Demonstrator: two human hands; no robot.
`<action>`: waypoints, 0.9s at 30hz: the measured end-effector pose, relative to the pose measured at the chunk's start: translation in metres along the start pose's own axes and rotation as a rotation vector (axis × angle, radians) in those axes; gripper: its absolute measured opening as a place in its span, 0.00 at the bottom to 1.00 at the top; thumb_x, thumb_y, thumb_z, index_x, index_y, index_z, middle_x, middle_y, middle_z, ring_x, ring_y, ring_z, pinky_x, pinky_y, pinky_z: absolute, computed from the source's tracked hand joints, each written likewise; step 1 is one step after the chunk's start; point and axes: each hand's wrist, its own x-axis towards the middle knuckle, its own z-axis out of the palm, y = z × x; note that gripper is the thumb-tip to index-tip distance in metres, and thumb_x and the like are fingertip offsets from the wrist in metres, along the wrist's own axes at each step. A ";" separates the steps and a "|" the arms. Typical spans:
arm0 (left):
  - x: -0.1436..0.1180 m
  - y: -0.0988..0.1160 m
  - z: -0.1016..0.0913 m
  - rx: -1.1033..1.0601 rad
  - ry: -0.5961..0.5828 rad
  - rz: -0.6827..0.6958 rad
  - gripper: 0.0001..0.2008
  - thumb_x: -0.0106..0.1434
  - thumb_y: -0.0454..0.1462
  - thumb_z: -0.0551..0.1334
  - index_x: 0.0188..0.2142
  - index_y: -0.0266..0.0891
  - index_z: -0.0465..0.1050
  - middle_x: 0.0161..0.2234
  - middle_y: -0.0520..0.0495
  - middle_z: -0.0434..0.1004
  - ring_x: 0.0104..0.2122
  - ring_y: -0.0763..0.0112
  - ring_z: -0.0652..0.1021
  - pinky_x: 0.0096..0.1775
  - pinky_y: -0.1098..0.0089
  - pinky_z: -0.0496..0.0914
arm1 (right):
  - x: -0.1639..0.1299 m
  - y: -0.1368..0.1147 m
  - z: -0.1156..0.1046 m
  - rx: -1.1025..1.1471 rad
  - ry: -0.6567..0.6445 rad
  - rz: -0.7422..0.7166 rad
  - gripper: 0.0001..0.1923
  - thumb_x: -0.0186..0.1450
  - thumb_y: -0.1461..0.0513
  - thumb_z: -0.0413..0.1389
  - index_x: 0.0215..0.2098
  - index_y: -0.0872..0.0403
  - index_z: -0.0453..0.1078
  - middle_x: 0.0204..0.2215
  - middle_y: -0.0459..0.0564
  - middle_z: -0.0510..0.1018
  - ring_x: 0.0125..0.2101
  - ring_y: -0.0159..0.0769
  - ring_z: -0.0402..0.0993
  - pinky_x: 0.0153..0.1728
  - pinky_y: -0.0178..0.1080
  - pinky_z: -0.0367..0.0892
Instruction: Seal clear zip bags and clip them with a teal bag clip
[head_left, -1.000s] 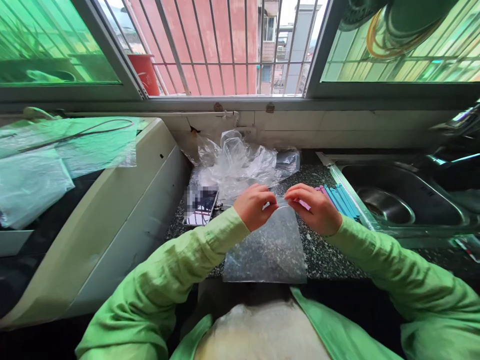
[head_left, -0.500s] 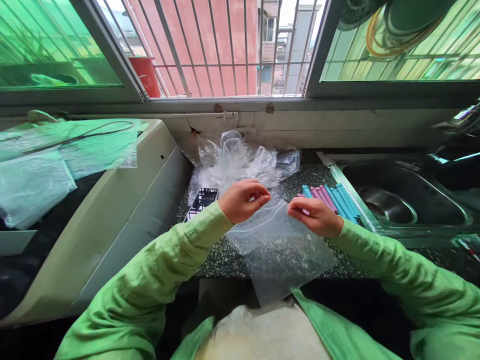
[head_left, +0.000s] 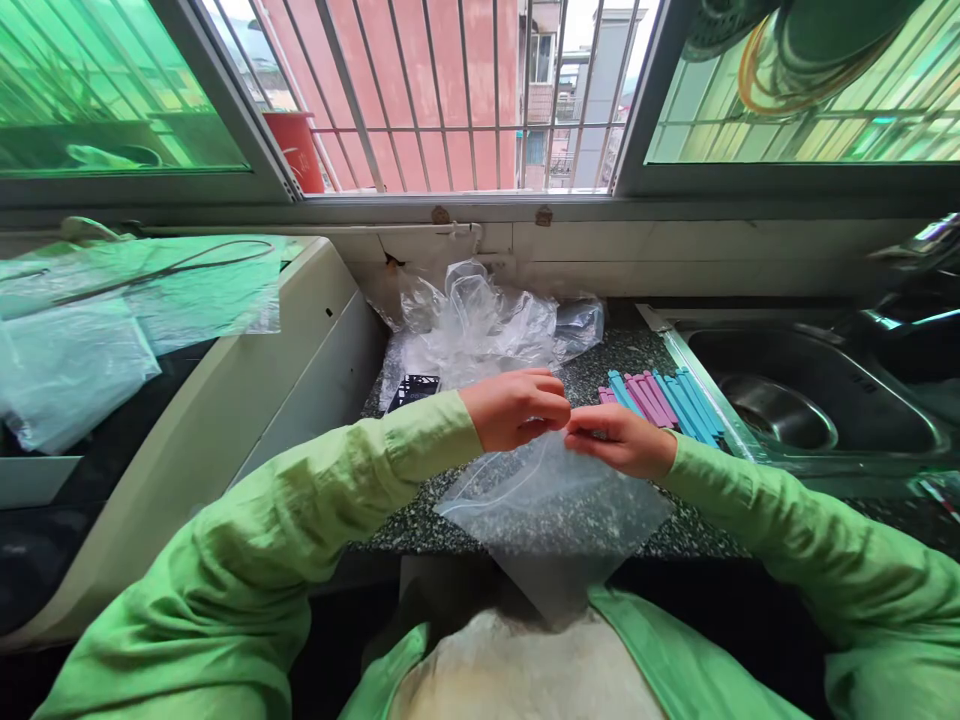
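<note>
A clear zip-lock bag [head_left: 562,510] hangs slanted over the counter's front edge, its white zip line running up to my hands. My right hand [head_left: 622,440] is closed on the bag's upper corner, thumb and fingers pinched together. Against its fingertips, my left hand [head_left: 519,408] is closed with curled fingers at the same corner; its fingertips are partly hidden. Just beyond my right hand lies a row of several blue and purple plastic bag-sealing clips [head_left: 664,402]. Behind my left forearm a phone-like dark patterned object [head_left: 414,388] is partly covered.
Crumpled clear plastic bags [head_left: 487,320] are heaped at the back of the speckled counter [head_left: 457,530]. A metal sink [head_left: 810,390] lies to the right. On the left stands a white-sided appliance [head_left: 307,350] with plastic sheets [head_left: 82,370] on top. A barred window [head_left: 450,100] is behind.
My left hand has moved right, from a gap away to meeting my right hand at the bag's corner. The bag has swung, its left corner now lower. My right hand has shifted slightly left.
</note>
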 end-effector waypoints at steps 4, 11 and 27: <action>-0.002 -0.002 0.002 0.043 -0.035 0.004 0.10 0.57 0.30 0.51 0.22 0.38 0.64 0.24 0.49 0.66 0.27 0.74 0.66 0.36 0.71 0.64 | 0.001 0.002 0.003 0.001 -0.016 -0.009 0.10 0.61 0.61 0.48 0.24 0.57 0.63 0.19 0.43 0.65 0.21 0.24 0.59 0.24 0.29 0.59; -0.009 -0.009 0.008 0.013 0.026 -0.020 0.10 0.58 0.30 0.50 0.21 0.38 0.62 0.23 0.49 0.64 0.27 0.74 0.64 0.33 0.72 0.63 | 0.000 0.004 0.004 -0.009 -0.019 0.041 0.11 0.61 0.60 0.47 0.25 0.58 0.65 0.19 0.44 0.67 0.21 0.25 0.60 0.24 0.29 0.59; -0.012 -0.019 0.006 -0.064 0.141 -0.122 0.09 0.58 0.32 0.51 0.21 0.37 0.62 0.23 0.50 0.64 0.27 0.75 0.65 0.32 0.72 0.64 | -0.005 0.009 0.004 0.020 0.011 0.095 0.13 0.61 0.57 0.48 0.24 0.57 0.64 0.19 0.44 0.65 0.21 0.25 0.58 0.22 0.29 0.58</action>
